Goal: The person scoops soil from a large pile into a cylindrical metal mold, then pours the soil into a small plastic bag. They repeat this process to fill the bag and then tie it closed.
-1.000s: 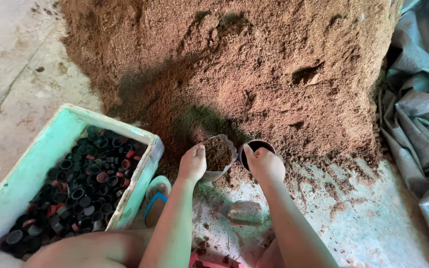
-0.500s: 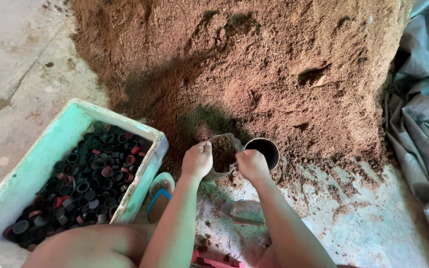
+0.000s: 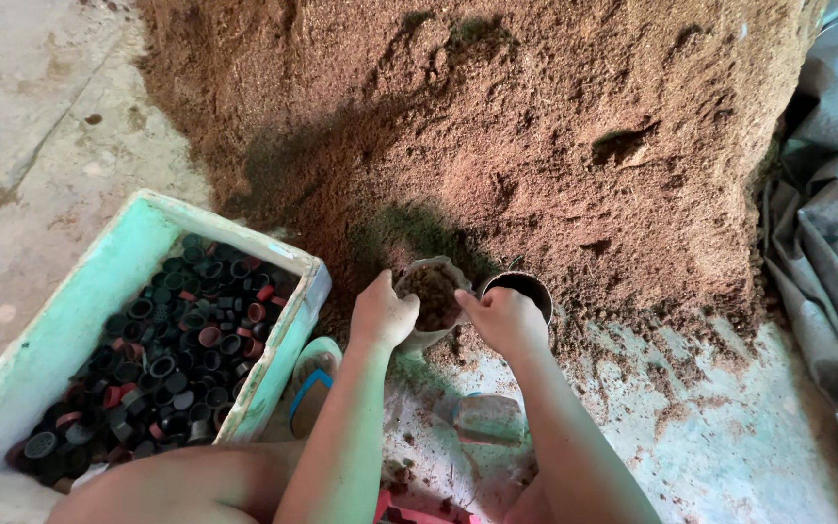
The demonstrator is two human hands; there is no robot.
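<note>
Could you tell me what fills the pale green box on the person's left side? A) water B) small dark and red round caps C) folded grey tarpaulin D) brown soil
B: the box is heaped with small black and red round caps, while the soil pile lies beyond it.

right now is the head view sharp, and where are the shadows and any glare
Head view: mostly sharp, soft daylight, no strong glare; a dark shadow falls on the soil pile just above the left hand and right hand; the forearms at the bottom edge look slightly soft; the box of caps is evenly lit.
</note>
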